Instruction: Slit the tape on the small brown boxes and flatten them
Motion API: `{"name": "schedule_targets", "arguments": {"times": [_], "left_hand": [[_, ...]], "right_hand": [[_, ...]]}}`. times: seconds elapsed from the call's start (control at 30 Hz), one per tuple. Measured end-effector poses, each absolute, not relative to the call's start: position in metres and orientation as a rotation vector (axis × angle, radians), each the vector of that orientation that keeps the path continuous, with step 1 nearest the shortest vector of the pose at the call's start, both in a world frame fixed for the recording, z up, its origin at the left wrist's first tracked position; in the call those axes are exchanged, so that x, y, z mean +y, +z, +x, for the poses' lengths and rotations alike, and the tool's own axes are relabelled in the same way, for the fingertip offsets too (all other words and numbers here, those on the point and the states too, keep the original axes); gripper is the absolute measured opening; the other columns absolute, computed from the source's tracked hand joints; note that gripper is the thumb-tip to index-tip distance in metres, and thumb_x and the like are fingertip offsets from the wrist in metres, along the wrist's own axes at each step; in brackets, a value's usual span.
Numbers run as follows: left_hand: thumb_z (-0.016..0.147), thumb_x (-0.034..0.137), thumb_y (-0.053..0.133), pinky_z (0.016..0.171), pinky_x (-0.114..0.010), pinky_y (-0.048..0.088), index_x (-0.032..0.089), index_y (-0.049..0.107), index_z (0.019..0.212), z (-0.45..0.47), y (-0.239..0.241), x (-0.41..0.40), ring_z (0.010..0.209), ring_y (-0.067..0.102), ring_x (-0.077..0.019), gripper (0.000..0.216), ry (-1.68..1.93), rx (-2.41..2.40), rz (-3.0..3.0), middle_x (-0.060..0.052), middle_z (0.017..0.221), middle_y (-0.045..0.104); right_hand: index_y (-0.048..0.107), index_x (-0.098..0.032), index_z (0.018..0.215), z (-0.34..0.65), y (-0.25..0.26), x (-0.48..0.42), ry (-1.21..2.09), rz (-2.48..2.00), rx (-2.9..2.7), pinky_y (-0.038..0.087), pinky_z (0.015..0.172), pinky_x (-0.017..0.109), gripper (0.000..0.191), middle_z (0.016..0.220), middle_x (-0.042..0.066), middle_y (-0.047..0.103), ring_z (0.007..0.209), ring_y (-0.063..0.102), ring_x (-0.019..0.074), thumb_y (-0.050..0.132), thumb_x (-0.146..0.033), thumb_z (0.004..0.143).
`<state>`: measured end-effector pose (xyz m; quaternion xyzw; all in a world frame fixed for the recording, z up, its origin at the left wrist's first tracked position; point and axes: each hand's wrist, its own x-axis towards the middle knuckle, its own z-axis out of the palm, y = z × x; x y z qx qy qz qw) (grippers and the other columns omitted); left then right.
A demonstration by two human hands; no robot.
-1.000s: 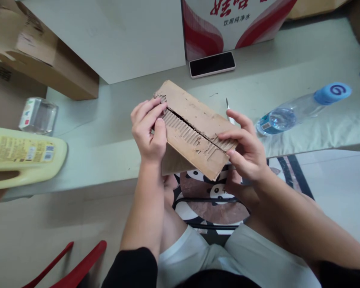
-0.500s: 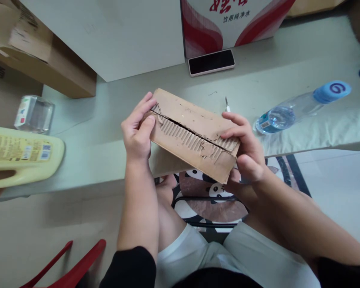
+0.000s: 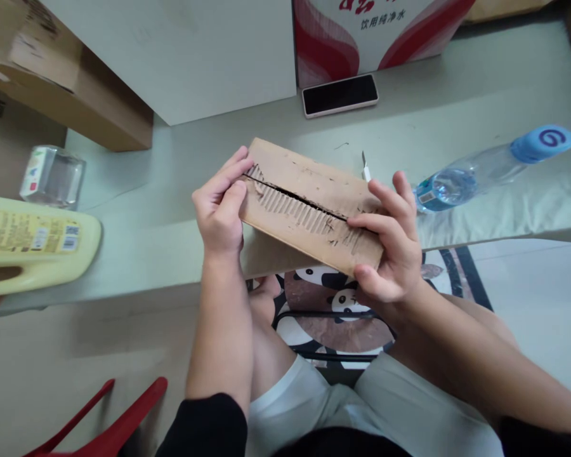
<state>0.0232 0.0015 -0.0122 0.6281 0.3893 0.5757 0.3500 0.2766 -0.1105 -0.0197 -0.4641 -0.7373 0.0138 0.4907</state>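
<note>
A small brown cardboard box (image 3: 304, 174) is held tilted above the table's front edge. A dark seam runs along its upper face, and torn paper beside it bares the corrugated ridges. My left hand (image 3: 221, 206) grips the box's left end, thumb on the face and fingers at the far side. At the right end, my right hand (image 3: 394, 235) has its index fingertip on the seam and its thumb at the near corner, with the other fingers raised. Behind the box lies a small craft knife (image 3: 366, 168), its blade pointing away.
On the cloth-covered table (image 3: 209, 143) a phone (image 3: 340, 96) lies by a red and white carton (image 3: 375, 38). A water bottle (image 3: 476, 174) stands right. To the left are a yellow jug (image 3: 83, 235), a clear container (image 3: 57, 178) and cardboard boxes (image 3: 114, 108).
My right hand has shifted its hold: the index finger has moved onto the seam, the other fingers have lifted, and the thumb has come to the near corner. My left hand keeps its grip.
</note>
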Motion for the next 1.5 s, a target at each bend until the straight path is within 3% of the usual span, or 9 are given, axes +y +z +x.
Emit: {"name": "schedule_targets", "arguments": {"times": [0.13, 0.4, 0.6, 0.73, 1.0, 1.27, 1.37, 1.5], "left_hand": [[0.090, 0.031, 0.066, 0.123, -0.056, 0.043, 0.031, 0.083, 0.103, 0.029, -0.010, -0.002, 0.128, 0.067, -0.0304, 0.022, 1.531, 1.002, 1.602, 0.000, 0.123, 0.076], [0.089, 0.028, 0.065, 0.125, -0.056, 0.040, 0.029, 0.081, 0.102, 0.036, -0.009, -0.002, 0.130, 0.065, -0.0305, 0.021, 1.548, 1.076, 1.585, -0.002, 0.124, 0.075], [0.089, 0.030, 0.066, 0.125, -0.056, 0.040, 0.028, 0.081, 0.100, 0.037, -0.009, -0.001, 0.129, 0.066, -0.0298, 0.019, 1.556, 1.099, 1.571, -0.001, 0.122, 0.076], [0.089, 0.029, 0.068, 0.123, -0.054, 0.044, 0.028, 0.081, 0.100, 0.038, -0.007, -0.002, 0.126, 0.068, -0.0287, 0.017, 1.557, 1.108, 1.573, -0.001, 0.120, 0.077], [0.089, 0.024, 0.066, 0.122, -0.053, 0.045, 0.029, 0.081, 0.100, 0.039, -0.005, -0.004, 0.125, 0.068, -0.0278, 0.019, 1.566, 1.130, 1.599, -0.001, 0.121, 0.076], [0.089, 0.025, 0.065, 0.124, -0.054, 0.042, 0.028, 0.081, 0.097, 0.038, -0.007, -0.003, 0.128, 0.066, -0.0292, 0.018, 1.549, 1.133, 1.594, -0.002, 0.122, 0.075], [0.087, 0.023, 0.064, 0.121, -0.054, 0.045, 0.029, 0.082, 0.094, 0.039, -0.007, -0.002, 0.126, 0.068, -0.0286, 0.019, 1.570, 1.135, 1.562, -0.001, 0.120, 0.076], [0.083, 0.021, 0.065, 0.117, -0.052, 0.049, 0.028, 0.083, 0.090, 0.038, -0.004, -0.002, 0.122, 0.069, -0.0280, 0.021, 1.586, 1.142, 1.503, 0.000, 0.116, 0.078]], "right_hand": [[0.063, -0.031, 0.120, 0.282, -0.014, -0.106, 0.119, -1.068, -1.734, 0.020, 0.128, 0.071, 0.046, 0.150, 0.006, 0.054, 0.152, 0.037, 0.0412, 0.051, -0.063, 0.089], [0.065, -0.036, 0.122, 0.280, -0.011, -0.107, 0.299, -1.014, -1.684, 0.015, 0.131, 0.068, 0.043, 0.124, 0.007, 0.061, 0.138, 0.047, 0.0386, 0.061, -0.057, 0.085], [0.065, -0.032, 0.117, 0.283, -0.013, -0.107, 0.324, -1.133, -1.669, 0.020, 0.128, 0.071, 0.056, 0.120, 0.009, 0.063, 0.134, 0.051, 0.0416, 0.057, -0.074, 0.081], [0.065, -0.033, 0.116, 0.282, -0.014, -0.107, 0.353, -1.059, -1.641, 0.016, 0.129, 0.069, 0.050, 0.121, 0.009, 0.063, 0.137, 0.049, 0.0417, 0.062, -0.069, 0.081], [0.067, -0.031, 0.110, 0.280, -0.012, -0.108, 0.234, -1.160, -1.666, 0.027, 0.125, 0.071, 0.052, 0.114, 0.010, 0.066, 0.130, 0.055, 0.0413, 0.052, -0.074, 0.083], [0.067, -0.031, 0.110, 0.278, -0.010, -0.107, 0.224, -1.140, -1.663, 0.019, 0.130, 0.071, 0.052, 0.114, 0.008, 0.068, 0.129, 0.059, 0.0405, 0.051, -0.074, 0.085], [0.067, -0.032, 0.113, 0.279, -0.013, -0.107, 0.258, -1.084, -1.666, 0.013, 0.131, 0.073, 0.052, 0.119, 0.006, 0.068, 0.136, 0.055, 0.0411, 0.053, -0.074, 0.085], [0.063, -0.032, 0.126, 0.283, -0.022, -0.112, 0.316, -1.206, -1.623, 0.010, 0.130, 0.075, 0.074, 0.144, 0.007, 0.056, 0.156, 0.028, 0.0454, 0.046, -0.088, 0.081]]}}
